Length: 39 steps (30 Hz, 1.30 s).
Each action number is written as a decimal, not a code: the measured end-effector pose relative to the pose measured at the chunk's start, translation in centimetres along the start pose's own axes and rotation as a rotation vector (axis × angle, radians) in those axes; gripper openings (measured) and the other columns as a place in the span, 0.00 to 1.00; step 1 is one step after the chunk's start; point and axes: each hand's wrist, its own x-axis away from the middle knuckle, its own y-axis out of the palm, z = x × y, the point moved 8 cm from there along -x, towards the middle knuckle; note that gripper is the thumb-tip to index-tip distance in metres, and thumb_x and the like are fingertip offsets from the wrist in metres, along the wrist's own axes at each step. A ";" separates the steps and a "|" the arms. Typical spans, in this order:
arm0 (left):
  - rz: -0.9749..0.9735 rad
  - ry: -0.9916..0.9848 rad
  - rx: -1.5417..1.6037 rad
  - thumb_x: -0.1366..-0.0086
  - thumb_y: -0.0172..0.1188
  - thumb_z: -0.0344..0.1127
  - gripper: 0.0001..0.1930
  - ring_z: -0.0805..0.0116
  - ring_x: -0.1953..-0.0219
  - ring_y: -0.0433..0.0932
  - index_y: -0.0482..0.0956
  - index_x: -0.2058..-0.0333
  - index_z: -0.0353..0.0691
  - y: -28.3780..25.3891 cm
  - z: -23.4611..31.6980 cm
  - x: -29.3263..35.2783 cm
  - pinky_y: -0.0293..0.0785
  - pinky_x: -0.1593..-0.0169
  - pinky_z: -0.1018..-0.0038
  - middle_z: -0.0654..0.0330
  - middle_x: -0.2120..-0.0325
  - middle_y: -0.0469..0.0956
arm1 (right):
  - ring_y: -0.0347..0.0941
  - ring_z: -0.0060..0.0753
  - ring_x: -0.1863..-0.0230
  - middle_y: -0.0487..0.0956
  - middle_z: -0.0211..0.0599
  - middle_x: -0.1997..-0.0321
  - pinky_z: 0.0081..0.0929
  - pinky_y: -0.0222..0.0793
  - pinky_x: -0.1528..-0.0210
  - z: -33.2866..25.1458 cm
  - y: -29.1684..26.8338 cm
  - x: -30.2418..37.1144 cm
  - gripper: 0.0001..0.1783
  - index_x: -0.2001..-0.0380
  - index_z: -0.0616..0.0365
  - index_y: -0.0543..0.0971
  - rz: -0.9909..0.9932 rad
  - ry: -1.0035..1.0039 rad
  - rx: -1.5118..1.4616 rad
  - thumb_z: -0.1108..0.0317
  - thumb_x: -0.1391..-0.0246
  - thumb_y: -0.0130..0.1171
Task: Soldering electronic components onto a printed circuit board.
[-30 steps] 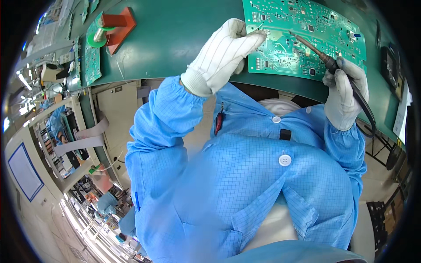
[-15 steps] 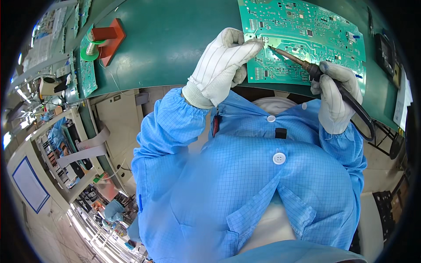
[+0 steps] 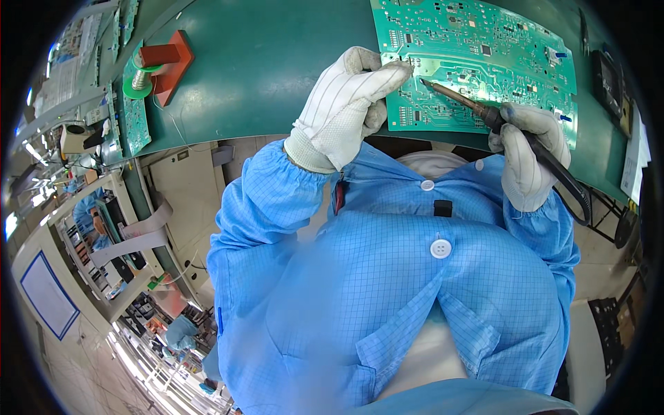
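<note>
A green circuit board [image 3: 449, 34] lies on the bench, dotted with small parts and solder joints. My right hand [image 3: 532, 149], in a white glove with greyed fingertips, grips a soldering iron [image 3: 453, 95] by its dark handle. The iron's slim tip points left and sits at or just above the lower left part of the board; contact is not clear. Over the board's left edge my left hand [image 3: 349, 111], in a striped white glove, pinches with thumb and forefinger close to the tip. What lies between those fingers is too small to make out.
A solder wire spool [image 3: 140, 84] with green flanges sits by a red-brown stand [image 3: 176, 66] on the green bench [image 3: 256, 62]. Another narrow board [image 3: 137, 121] lies at the bench's left. A dark device [image 3: 609, 86] stands at the right, and the iron's cord hangs beside my right wrist.
The iron's tip has shifted slightly left and down. Both hands and the board appear a few pixels further left; each hand's grip looks the same.
</note>
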 end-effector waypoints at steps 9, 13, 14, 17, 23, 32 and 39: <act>-0.043 -0.241 0.192 0.39 0.58 0.22 0.20 0.70 0.77 0.71 0.79 0.48 0.42 0.4 -1.3 0.3 0.68 0.74 0.76 0.56 0.65 0.69 | 0.76 0.25 0.71 0.80 0.46 0.60 0.21 0.73 0.68 0.3 0.4 0.0 0.11 0.58 0.68 0.78 0.000 0.041 -0.011 0.83 0.44 0.52; -0.011 -0.221 0.258 0.35 0.57 0.24 0.17 0.72 0.77 0.70 0.80 0.48 0.43 0.6 -1.7 0.8 0.68 0.75 0.77 0.58 0.66 0.68 | 0.76 0.25 0.72 0.80 0.46 0.61 0.21 0.73 0.69 0.1 0.2 0.0 0.11 0.59 0.67 0.78 0.009 0.010 -0.035 0.83 0.45 0.52; -0.009 -0.267 0.357 0.33 0.56 0.25 0.16 0.73 0.78 0.70 0.80 0.48 0.43 0.7 -2.1 1.0 0.67 0.75 0.77 0.59 0.66 0.67 | 0.76 0.25 0.73 0.80 0.46 0.61 0.21 0.73 0.69 0.0 0.1 0.0 0.11 0.59 0.67 0.78 0.004 -0.003 -0.037 0.83 0.45 0.52; 0.007 -0.154 0.274 0.31 0.55 0.26 0.15 0.75 0.78 0.69 0.80 0.48 0.42 0.4 -1.5 0.8 0.66 0.75 0.78 0.60 0.66 0.66 | 0.76 0.26 0.73 0.80 0.46 0.62 0.21 0.73 0.70 -0.2 0.1 0.0 0.11 0.60 0.67 0.78 -0.005 -0.031 -0.019 0.84 0.46 0.52; -0.012 -0.070 0.160 0.35 0.56 0.24 0.18 0.72 0.78 0.69 0.78 0.46 0.42 0.2 -1.0 0.6 0.68 0.74 0.75 0.57 0.67 0.68 | 0.73 0.26 0.77 0.79 0.50 0.65 0.22 0.71 0.74 -0.8 -2.5 0.2 0.11 0.59 0.70 0.78 0.176 -0.152 -0.055 0.83 0.45 0.49; -0.021 0.070 0.048 0.33 0.52 0.24 0.18 0.69 0.78 0.70 0.77 0.46 0.42 -0.7 -0.8 0.8 0.68 0.74 0.73 0.55 0.67 0.67 | 0.81 0.30 0.64 0.84 0.42 0.63 0.24 0.77 0.56 2.3 -20.4 -1.0 0.16 0.54 0.70 0.80 0.740 -0.285 0.609 0.69 0.40 0.60; -0.113 -0.114 0.188 0.27 0.51 0.33 0.14 0.73 0.81 0.67 0.78 0.47 0.40 -1.3 -1.2 1.5 0.64 0.76 0.76 0.57 0.66 0.66 | 0.82 0.31 0.64 0.85 0.41 0.62 0.23 0.78 0.59 6.5 -25.8 -0.3 0.12 0.55 0.61 0.83 0.810 -0.172 0.644 0.72 0.40 0.60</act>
